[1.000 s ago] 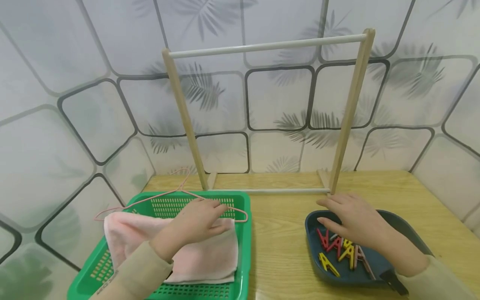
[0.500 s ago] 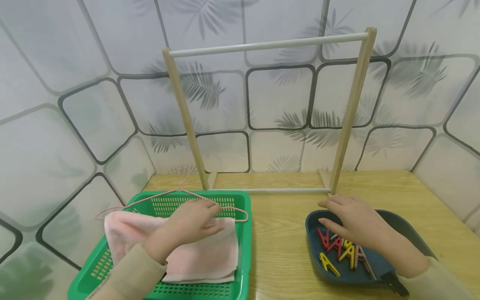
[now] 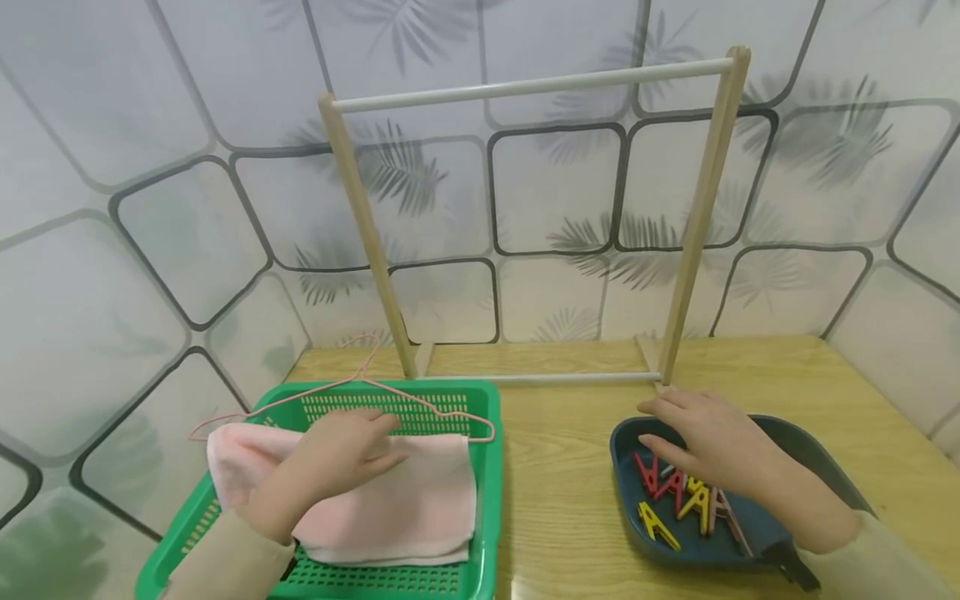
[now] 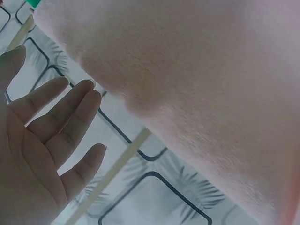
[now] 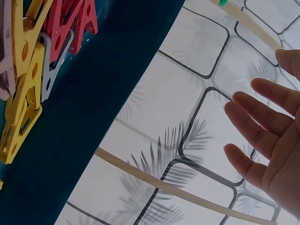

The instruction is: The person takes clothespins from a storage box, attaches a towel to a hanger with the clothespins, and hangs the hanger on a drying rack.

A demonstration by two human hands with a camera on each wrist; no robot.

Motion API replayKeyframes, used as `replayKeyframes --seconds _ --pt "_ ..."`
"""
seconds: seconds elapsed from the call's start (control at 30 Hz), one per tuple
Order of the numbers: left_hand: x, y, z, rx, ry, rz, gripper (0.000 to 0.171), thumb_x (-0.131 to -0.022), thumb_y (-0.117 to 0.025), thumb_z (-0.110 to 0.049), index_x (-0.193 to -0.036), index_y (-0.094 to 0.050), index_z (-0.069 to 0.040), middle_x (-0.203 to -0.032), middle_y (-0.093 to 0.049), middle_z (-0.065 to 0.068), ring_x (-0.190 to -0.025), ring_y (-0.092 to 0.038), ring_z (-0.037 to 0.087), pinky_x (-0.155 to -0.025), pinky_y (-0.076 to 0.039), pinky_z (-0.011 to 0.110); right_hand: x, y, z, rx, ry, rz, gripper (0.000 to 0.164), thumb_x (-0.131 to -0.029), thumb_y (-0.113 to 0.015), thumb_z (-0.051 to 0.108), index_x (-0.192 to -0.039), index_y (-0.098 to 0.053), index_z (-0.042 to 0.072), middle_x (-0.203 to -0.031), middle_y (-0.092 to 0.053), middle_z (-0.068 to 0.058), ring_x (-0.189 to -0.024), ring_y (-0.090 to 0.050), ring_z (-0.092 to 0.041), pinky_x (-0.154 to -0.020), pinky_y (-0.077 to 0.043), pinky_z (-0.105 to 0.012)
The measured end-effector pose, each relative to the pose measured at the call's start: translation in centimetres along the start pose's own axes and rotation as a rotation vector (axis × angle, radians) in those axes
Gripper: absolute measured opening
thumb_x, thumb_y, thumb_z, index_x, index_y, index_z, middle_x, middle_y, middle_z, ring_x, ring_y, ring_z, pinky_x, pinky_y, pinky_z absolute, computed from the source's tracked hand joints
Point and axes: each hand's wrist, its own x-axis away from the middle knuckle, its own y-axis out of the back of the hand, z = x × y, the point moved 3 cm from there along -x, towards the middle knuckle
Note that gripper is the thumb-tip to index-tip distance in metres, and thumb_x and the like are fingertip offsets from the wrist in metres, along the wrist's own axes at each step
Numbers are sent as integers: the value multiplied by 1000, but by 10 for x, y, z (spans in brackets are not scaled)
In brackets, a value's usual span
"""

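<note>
My left hand [image 3: 337, 454] hovers over a pink towel [image 3: 405, 500] that lies in a green basket [image 3: 491, 500]. In the left wrist view its fingers are spread, with a gap between them and the towel [image 4: 187, 84]. A pink wire hanger [image 3: 405, 392] lies across the basket, its hook toward the back. My right hand [image 3: 720, 442] is held above a dark blue pan-shaped tray [image 3: 637, 533] of several clothespins [image 3: 701, 504], red, yellow, grey and pink. The right wrist view shows its fingers [image 5: 258, 131] extended, holding nothing, apart from the clothespins [image 5: 28, 70].
Behind the basket and tray stands a wooden rack [image 3: 705, 225] with a white top bar [image 3: 532, 86] and a low white bar [image 3: 547, 378]. The wood-grain table [image 3: 562, 467] meets a patterned wall [image 3: 555, 192] at the back and sides.
My left hand has moved left over the towel, away from the hanger's right part. The right hand stays over the tray. The towel and the clothespins have not moved.
</note>
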Motion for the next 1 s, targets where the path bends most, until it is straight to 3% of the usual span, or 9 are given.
replayKeyframes --seconds 0.2,0.5,0.77,1.0 --pt "14 3 13 30 94 32 19 -79 -63 -33 -77 -53 -17 -64 -42 -11 -54 -39 6 -48 -35 27 -2 2 -1 -4 -5 8 31 -76 -69 29 -101 -62 11 -94 -58 -1 -85 -58 -22 -73 -44 -46" --pt "43 9 38 111 262 146 23 -82 -61 -33 -92 -60 -13 -85 -57 -3 -70 -53 11 -57 -43 31 -2 5 -3 -9 -7 2 32 -75 -70 27 -101 -62 10 -96 -59 -2 -86 -58 -22 -73 -43 -46" --pt "56 22 53 88 320 186 16 -81 -61 -31 -83 -55 -17 -78 -57 -4 -70 -56 15 -54 -43 34 -2 5 -5 -4 -3 -3 31 -75 -69 27 -100 -62 10 -96 -59 -3 -87 -57 -23 -75 -42 -47" --pt "79 29 71 141 451 262 19 -81 -61 -29 -77 -54 -11 -73 -57 -2 -60 -49 12 -53 -41 35 -2 5 -6 -12 -5 4 31 -75 -69 27 -100 -62 10 -96 -59 -2 -87 -57 -22 -76 -42 -46"
